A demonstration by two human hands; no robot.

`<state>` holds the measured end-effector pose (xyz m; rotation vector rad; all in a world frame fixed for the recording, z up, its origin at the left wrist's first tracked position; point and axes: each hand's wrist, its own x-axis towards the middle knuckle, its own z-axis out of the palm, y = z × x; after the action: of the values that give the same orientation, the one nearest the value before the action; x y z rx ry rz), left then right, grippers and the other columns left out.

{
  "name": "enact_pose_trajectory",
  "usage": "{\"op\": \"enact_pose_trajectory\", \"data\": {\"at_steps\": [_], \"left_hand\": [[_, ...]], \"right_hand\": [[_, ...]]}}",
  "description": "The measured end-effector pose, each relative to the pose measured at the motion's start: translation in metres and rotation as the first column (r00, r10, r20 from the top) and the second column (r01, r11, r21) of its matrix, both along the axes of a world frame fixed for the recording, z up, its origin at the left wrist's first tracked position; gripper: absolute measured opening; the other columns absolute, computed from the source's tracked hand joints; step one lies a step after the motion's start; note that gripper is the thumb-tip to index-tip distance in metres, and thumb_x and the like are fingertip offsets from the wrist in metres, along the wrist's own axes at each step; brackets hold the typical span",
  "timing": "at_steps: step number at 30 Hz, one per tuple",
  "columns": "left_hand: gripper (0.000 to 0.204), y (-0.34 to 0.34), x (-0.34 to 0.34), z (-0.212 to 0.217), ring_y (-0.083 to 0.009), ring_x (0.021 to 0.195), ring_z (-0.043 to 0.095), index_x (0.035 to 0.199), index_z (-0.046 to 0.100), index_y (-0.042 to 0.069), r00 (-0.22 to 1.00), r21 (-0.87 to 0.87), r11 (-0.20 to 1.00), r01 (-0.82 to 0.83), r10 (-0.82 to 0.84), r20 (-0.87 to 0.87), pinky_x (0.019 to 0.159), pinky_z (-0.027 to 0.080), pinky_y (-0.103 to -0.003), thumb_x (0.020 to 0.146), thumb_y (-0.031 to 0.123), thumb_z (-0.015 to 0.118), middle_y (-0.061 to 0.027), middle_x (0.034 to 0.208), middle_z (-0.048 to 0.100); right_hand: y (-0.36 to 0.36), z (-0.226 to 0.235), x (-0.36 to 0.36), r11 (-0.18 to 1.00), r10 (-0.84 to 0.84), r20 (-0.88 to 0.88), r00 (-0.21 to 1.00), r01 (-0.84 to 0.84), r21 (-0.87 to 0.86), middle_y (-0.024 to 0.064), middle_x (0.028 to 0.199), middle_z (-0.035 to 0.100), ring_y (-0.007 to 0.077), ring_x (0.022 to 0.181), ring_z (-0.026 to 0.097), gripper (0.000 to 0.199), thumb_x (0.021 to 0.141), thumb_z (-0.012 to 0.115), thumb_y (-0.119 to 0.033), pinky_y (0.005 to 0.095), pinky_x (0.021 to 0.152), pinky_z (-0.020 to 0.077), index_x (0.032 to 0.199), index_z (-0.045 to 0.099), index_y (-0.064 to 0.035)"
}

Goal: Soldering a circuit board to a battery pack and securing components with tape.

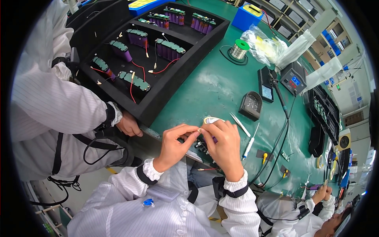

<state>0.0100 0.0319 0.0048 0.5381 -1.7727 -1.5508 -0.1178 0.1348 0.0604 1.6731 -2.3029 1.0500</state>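
At the table's front edge, my left hand (177, 143) and my right hand (226, 145) meet with fingertips pinched together. Between them is a small whitish piece (200, 130), too small to make out fully. Just below, a battery pack with a circuit board (202, 147) sits mostly hidden by my right hand; a bit of its purple wrap (215, 139) shows. A red wire (207, 169) hangs near it. Behind my right hand lies a pale yellow-rimmed roll (213, 119), with metal tweezers (240, 125) and a white pen-like tool (250, 143) to the right.
A black tray (158, 96) with several purple battery packs (169, 49) fills the left. Beyond my hands stand a dark cup (251, 106), solder spool (239, 50), soldering iron (279, 93) and its station (293, 79). Cables cross the right. Co-workers' hands (129, 124) flank me.
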Motion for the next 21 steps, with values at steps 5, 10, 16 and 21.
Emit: {"op": "enact_pose_trajectory", "data": {"at_steps": [5,10,16,21], "left_hand": [[0.012,0.0040,-0.0006,-0.0006,-0.0149,0.080,0.074,0.105,0.073,-0.005,1.000,0.073,0.997,0.013,-0.011,-0.020,0.067,0.058,-0.026,0.094,-0.002,0.070,-0.0105,0.092,0.073],[0.012,0.0054,-0.0019,-0.0018,-0.0158,0.082,0.075,0.104,0.073,-0.006,0.999,0.130,0.991,0.016,-0.012,-0.032,0.068,0.060,-0.027,0.093,-0.003,0.071,-0.0116,0.094,0.074],[0.012,0.0040,-0.0012,0.0064,-0.0155,0.080,0.075,0.102,0.073,-0.004,1.000,0.035,0.999,0.024,-0.024,-0.003,0.066,0.060,-0.026,0.091,0.000,0.074,-0.0099,0.093,0.075],[0.011,-0.0042,-0.0011,0.0024,-0.0123,0.076,0.068,0.102,0.073,-0.002,0.998,-0.034,0.998,0.058,-0.059,-0.027,0.060,0.053,-0.025,0.093,0.003,0.073,-0.0073,0.090,0.073]], "right_hand": [[0.0009,-0.0019,0.0010,1.000,-0.007,0.021,1.000,0.007,-0.012,0.0048,0.083,0.064,0.0270,0.077,0.058,0.005,0.085,0.076,-0.012,0.0391,0.071,0.0408,0.088,0.073,-0.0094],[0.0012,-0.0038,0.0014,1.000,-0.011,0.046,0.999,0.012,-0.021,0.0052,0.085,0.066,0.0275,0.078,0.059,0.005,0.085,0.076,-0.013,0.0392,0.072,0.0412,0.088,0.073,-0.0089],[0.0016,-0.0032,0.0026,1.000,-0.024,0.068,0.997,0.025,-0.006,0.0057,0.086,0.066,0.0280,0.078,0.059,0.006,0.086,0.076,-0.013,0.0396,0.072,0.0415,0.088,0.073,-0.0088],[0.0041,-0.0012,0.0004,1.000,0.007,0.061,0.998,-0.008,0.023,0.0058,0.088,0.067,0.0281,0.080,0.060,0.008,0.087,0.074,-0.011,0.0395,0.073,0.0416,0.094,0.074,-0.0084]]}}
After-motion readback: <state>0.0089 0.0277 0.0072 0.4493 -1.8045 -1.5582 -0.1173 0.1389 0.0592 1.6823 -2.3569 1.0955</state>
